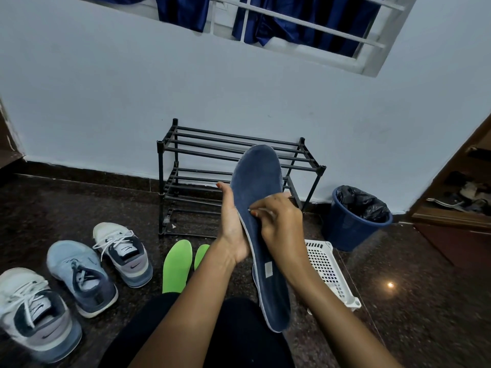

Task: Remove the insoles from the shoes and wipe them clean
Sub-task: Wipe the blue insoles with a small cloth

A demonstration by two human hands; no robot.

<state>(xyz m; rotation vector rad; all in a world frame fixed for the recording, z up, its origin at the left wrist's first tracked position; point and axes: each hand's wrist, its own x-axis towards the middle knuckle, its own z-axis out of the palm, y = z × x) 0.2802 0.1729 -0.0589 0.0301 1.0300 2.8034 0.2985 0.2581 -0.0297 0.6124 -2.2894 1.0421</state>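
Between the two hands, raised over the lap, the blue insole (255, 181) stands tilted with its toe end up in front of the shoe rack (191, 144) and its heel end low by the knee; the left hand (232, 224) cups its left edge, fingers wrapped behind it, seemingly to brace the soft sole against pressure from the front; the right hand (284, 224), fingers curled, pinches a white scrap (261, 209) against the fabric face near the middle. It may be a wipe, though it is too small to tell. So the wiping step looks under way on this insole, out of its shoe and well above the floor (411, 288). Just below the left wrist lie two green insoles (176, 264) side by side, apparently set down within reach; to the left stand three shoes (79, 274) with heels toward the person. A white basket (329, 266) lies near the right forearm, and a blue bin (350, 229) sits beyond it by the wall. Open floor to the right gives room to swing the elbow; the upper toe edge is free, so strokes can run off it — the rack stands behind, apart.
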